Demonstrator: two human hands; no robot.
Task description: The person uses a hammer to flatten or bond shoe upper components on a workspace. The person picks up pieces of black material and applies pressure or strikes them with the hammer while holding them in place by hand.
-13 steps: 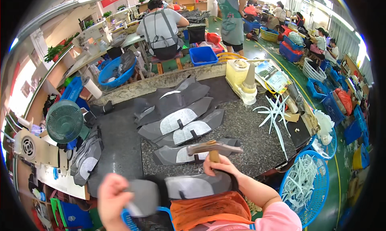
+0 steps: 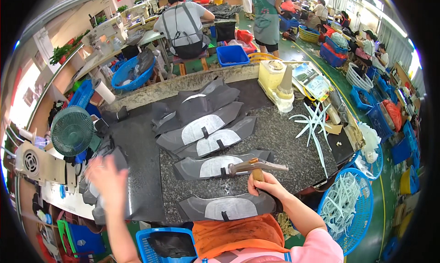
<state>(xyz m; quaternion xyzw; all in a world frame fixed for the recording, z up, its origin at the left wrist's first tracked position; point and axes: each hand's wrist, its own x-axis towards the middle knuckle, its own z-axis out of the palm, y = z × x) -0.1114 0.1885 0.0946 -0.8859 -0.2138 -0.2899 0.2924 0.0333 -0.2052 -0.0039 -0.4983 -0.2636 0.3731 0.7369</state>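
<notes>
My right hand [image 2: 266, 184] is closed round the wooden handle of a hammer [image 2: 259, 166]. The hammer head hovers over a dark grey cut piece with a pale half-round patch [image 2: 213, 167]. Just below my right hand, a similar dark piece [image 2: 233, 208] lies along the near edge, its right end close to my wrist. On the left, my left hand [image 2: 106, 175] is open with fingers spread, slightly blurred, over a pile of dark pieces [image 2: 120, 160]. Whether its fingers touch the pile is hidden. Farther back, several more patched pieces [image 2: 201, 130] overlap on the dark stone slab [image 2: 284, 144].
A green fan [image 2: 73, 131] stands at the left. Pale strips [image 2: 312, 128] and a yellow container with a cone [image 2: 276, 86] are at the back right. A blue basket of strips [image 2: 362, 217] sits right, another blue basket [image 2: 145, 244] below the near edge. Several people work beyond.
My left hand has moved up and left from the near edge to the pile, its fingers opening. The front piece now lies flat on the slab. The hammer has shifted slightly right.
</notes>
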